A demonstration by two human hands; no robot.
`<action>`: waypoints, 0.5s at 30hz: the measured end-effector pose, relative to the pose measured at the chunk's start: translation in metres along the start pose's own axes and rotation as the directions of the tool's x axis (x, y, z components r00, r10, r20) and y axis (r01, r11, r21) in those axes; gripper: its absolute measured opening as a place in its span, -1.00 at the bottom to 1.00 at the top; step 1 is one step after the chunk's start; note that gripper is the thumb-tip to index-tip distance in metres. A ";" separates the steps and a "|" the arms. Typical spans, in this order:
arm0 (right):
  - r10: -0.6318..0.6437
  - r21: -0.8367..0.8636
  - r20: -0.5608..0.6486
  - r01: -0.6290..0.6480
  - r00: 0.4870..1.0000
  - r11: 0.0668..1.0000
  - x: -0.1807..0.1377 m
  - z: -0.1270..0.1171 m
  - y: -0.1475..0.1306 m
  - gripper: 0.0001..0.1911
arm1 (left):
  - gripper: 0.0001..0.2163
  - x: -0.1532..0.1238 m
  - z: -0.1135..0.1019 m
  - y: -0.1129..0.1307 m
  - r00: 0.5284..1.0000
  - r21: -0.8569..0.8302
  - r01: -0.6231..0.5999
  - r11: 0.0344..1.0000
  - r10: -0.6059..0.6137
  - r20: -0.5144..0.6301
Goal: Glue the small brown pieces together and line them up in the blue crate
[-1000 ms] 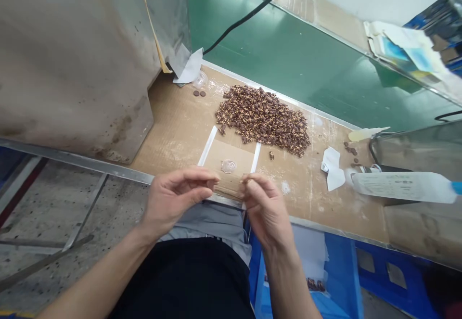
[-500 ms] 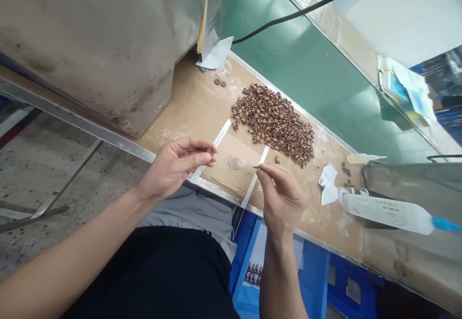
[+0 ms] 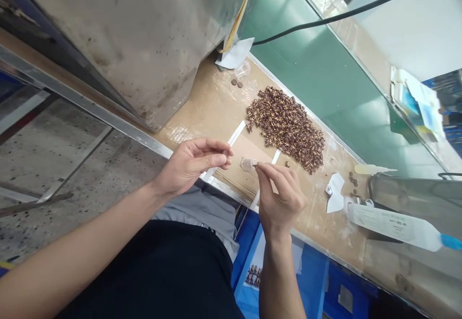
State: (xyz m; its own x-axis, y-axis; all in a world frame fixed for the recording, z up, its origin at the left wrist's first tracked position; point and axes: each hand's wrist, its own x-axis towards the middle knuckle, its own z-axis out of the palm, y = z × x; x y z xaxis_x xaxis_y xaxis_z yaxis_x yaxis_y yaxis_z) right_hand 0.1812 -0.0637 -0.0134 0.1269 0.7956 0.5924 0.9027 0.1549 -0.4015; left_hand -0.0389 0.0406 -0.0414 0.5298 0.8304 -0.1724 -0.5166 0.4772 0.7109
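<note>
1. Over the near edge of the cardboard-covered worktop (image 3: 207, 102), the left hand (image 3: 195, 162) has its thumb and fingers drawn together on a dark piece (image 3: 226, 154), mostly hidden.
2. Beside it, the right hand (image 3: 281, 191) pinches a thin dark bit (image 3: 254, 163) between thumb and forefinger – its tip is at the clear dish (image 3: 246, 165), though whether they touch I cannot tell.
3. The dish lies on the cardboard between two white strips (image 3: 236, 134).
4. Just beyond the right hand sits one loose brown-and-gold piece (image 3: 287, 164).
5. Farther back spreads a pile of similar pieces (image 3: 287, 129) – left of it, two dark discs (image 3: 234, 82).
</note>
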 end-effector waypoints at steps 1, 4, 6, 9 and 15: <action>-0.001 -0.005 0.003 0.001 1.000 1.000 0.000 0.000 0.000 -0.83 | -0.81 0.000 0.000 0.000 1.000 -0.002 0.001 1.000 -0.001 0.002; 0.012 -0.004 0.012 -0.011 1.000 1.000 0.000 0.000 -0.002 -0.82 | -0.80 0.000 -0.001 0.000 1.000 -0.010 0.009 1.000 -0.009 0.000; 0.023 -0.005 0.027 -0.022 0.999 1.000 0.000 -0.001 -0.004 -0.81 | -0.80 -0.001 -0.001 -0.001 1.000 -0.013 0.011 1.000 -0.011 0.004; 0.023 -0.023 0.044 -0.022 0.999 0.999 0.001 -0.003 -0.005 -0.81 | -0.80 -0.001 -0.002 -0.001 1.000 -0.024 0.008 1.000 -0.008 0.016; 0.019 -0.027 0.028 -0.019 0.999 0.999 0.003 -0.004 -0.004 -0.85 | -0.80 -0.002 -0.002 0.000 0.999 -0.028 0.006 1.000 -0.005 0.036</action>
State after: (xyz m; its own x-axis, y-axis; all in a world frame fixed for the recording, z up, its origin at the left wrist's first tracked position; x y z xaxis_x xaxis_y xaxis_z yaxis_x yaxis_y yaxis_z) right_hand 0.1799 -0.0642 -0.0078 0.1330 0.8144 0.5649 0.9108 0.1244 -0.3938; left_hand -0.0410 0.0394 -0.0427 0.5564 0.8170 -0.1514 -0.5323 0.4903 0.6901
